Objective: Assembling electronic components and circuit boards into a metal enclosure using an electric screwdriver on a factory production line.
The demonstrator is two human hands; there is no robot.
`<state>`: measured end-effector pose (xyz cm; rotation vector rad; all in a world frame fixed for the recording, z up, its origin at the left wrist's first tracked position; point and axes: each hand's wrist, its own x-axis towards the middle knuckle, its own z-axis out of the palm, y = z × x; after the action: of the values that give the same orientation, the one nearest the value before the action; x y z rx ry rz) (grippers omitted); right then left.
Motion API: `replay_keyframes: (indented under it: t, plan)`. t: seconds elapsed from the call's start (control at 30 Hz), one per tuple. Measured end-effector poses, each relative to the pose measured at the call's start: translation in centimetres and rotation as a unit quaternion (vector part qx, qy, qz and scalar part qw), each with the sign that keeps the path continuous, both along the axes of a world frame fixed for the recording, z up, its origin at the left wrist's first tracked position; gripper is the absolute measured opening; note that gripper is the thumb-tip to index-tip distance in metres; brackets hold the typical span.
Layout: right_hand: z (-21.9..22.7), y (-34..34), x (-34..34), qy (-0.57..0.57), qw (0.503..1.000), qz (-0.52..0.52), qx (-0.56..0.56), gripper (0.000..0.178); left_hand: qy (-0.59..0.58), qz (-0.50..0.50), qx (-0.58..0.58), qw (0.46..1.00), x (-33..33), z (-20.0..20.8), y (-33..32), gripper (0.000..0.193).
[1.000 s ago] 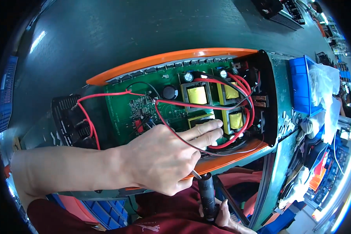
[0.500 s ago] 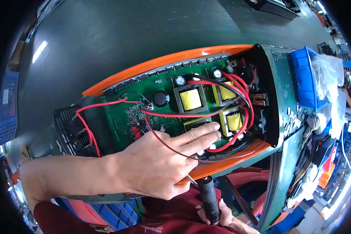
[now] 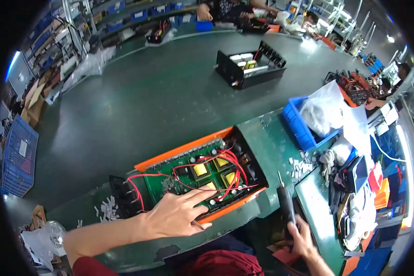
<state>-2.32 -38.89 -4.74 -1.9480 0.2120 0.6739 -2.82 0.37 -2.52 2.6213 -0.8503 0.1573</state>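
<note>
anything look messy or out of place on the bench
Small white bits lie scattered loose on the bench: one patch left of the open orange case, another beside the blue bin. The board's red wires loop untidily.

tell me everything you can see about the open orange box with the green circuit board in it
The orange case lies flat and lidless on the green bench, tilted across the view. Its walls look like painted metal, with a black end panel at each end. Inside sits a green circuit board with yellow-topped transformers, dark round capacitors and looping red wires. The left hand rests on the board's near edge, forefinger stretched onto it. The right hand holds a black electric screwdriver upright beside the case, not touching it.
</note>
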Motion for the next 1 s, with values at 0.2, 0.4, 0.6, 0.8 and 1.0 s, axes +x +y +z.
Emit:
replay_keyframes:
  t: [0.2,0.4,0.6,0.8,1.0]
  plan:
    - [2.2,8.8,7.2,-0.622,0.716,0.280,-0.151,0.051,-0.130,0.177,-0.054,0.974,-5.6,3.1,2.6,0.017]
    - [-1.2,15.0,8.4,-0.664,0.541,0.491,-0.162,0.026,-0.162,0.373,-0.143,0.902,-13.3,1.4,5.0,0.012]
    - [-0.2,16.4,9.0,-0.656,0.492,0.560,-0.121,0.017,-0.211,0.492,-0.091,0.840,-21.4,-3.3,4.0,0.011]
    - [5.7,16.4,11.1,-0.576,0.544,0.595,-0.137,0.030,-0.204,0.542,-0.129,0.805,-21.6,-5.8,1.8,0.010]
    - [13.2,13.9,12.4,-0.614,0.545,0.523,-0.228,0.028,-0.198,0.548,-0.130,0.802,-21.8,-6.3,2.2,0.012]
